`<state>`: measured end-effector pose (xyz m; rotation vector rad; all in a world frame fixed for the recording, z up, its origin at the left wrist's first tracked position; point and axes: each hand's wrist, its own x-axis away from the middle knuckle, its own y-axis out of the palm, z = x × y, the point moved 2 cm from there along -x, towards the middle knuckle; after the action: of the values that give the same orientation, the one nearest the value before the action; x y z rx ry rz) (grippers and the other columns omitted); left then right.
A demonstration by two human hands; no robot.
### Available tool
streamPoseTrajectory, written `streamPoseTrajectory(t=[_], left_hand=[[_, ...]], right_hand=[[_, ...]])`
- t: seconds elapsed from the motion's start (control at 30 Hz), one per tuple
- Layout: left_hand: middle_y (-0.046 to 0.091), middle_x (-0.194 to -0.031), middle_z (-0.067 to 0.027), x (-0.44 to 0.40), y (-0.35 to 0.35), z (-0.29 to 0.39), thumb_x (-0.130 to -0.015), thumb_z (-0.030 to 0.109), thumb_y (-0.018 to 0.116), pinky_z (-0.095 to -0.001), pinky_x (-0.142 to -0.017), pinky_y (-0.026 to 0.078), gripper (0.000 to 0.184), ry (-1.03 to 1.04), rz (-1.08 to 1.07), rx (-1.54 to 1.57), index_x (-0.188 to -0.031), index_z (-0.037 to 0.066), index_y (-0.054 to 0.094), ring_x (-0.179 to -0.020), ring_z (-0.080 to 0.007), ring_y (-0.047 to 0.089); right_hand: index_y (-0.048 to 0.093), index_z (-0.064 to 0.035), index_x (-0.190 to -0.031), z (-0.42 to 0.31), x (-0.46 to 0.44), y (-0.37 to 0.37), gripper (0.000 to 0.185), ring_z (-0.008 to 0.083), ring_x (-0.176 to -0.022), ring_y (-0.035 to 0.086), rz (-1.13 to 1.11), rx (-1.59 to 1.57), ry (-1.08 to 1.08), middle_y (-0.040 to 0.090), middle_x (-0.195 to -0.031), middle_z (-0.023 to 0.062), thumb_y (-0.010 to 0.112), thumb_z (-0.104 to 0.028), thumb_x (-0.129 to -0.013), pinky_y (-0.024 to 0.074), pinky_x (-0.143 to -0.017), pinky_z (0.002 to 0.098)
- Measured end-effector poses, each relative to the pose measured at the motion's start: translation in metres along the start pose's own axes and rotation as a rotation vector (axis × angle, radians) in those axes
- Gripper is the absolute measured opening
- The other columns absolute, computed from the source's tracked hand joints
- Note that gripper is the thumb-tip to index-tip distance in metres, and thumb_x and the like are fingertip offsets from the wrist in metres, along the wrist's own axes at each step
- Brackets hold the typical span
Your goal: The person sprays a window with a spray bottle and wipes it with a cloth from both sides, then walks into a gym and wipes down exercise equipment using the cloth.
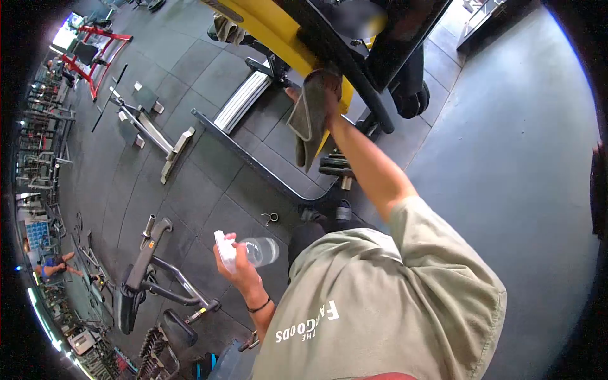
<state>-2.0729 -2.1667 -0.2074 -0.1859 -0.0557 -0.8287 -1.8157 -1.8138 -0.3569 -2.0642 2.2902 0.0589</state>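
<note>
My left hand (239, 265) is closed around a clear spray bottle (261, 251) with a white trigger head, held low in front of me and tilted on its side. A dark band circles that wrist. Stretched far out, my right hand (330, 95) grips a grey-brown cloth (310, 114) against the yellow upright (278, 31) of a gym machine. Part of the cloth hangs down beside the upright, and some of my right fingers are hidden behind it. A black padded bar (373, 107) of the machine runs close by this hand.
A dark base frame (247, 158) curves across the tiled floor by my feet. Weight plates (337, 166) sit near the upright. An adjustable bench (142, 272) stands at left, and a small metal clip (271, 218) lies on the floor. A grey wall (506, 158) rises at right.
</note>
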Motion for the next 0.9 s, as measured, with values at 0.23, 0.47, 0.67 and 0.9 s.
streamPoseTrajectory(t=[0.23, 0.47, 0.67, 0.9], left_hand=[[0.060, -0.101, -0.0032, 0.031, -0.022, -0.021, -0.080, 0.003, 0.061, -0.0260, -0.076, 0.045, 0.026, -0.140, 0.025, -0.094, -0.105, 0.002, 0.063, -0.086, -0.0111, 0.055], [0.062, -0.102, -0.0018, -0.052, -0.014, -0.030, -0.081, -0.002, 0.062, -0.0262, -0.078, 0.046, 0.025, -0.101, -0.079, -0.036, -0.105, 0.003, 0.063, -0.084, -0.0105, 0.055], [0.063, -0.105, -0.0024, -0.174, -0.001, 0.000, -0.083, -0.003, 0.063, -0.0245, -0.076, 0.046, 0.028, 0.091, -0.326, -0.022, -0.110, 0.004, 0.062, -0.084, -0.0089, 0.055], [0.060, -0.101, -0.0027, -0.265, -0.003, 0.016, -0.082, 0.002, 0.059, -0.0248, -0.074, 0.046, 0.026, 0.201, -0.291, 0.030, -0.109, 0.003, 0.061, -0.081, -0.0093, 0.054]], right_hand=[[0.062, -0.0096, -0.104, 0.088, -0.053, -0.066, 0.021, 0.0207, -0.087, 0.062, 0.080, -0.004, -0.128, 0.061, -0.094, 0.0043, 0.064, -0.030, -0.099, 0.0517, -0.077, 0.0353], [0.060, -0.0082, -0.125, 0.065, 0.023, -0.051, 0.044, 0.0265, -0.113, 0.059, 0.418, 0.446, -0.254, 0.062, -0.121, 0.0120, 0.066, -0.041, -0.096, 0.0441, -0.108, 0.0460], [0.061, -0.0073, -0.128, -0.042, -0.012, 0.030, 0.043, 0.0478, -0.118, 0.053, 0.463, 1.416, -0.741, 0.057, -0.125, 0.0271, 0.061, -0.033, -0.094, 0.0362, -0.108, 0.0683], [0.055, -0.0024, -0.133, -0.246, -0.101, 0.117, 0.048, 0.0456, -0.117, 0.053, 0.376, 1.713, -0.959, 0.052, -0.121, 0.0237, 0.056, -0.019, -0.088, 0.0412, -0.105, 0.0569]])
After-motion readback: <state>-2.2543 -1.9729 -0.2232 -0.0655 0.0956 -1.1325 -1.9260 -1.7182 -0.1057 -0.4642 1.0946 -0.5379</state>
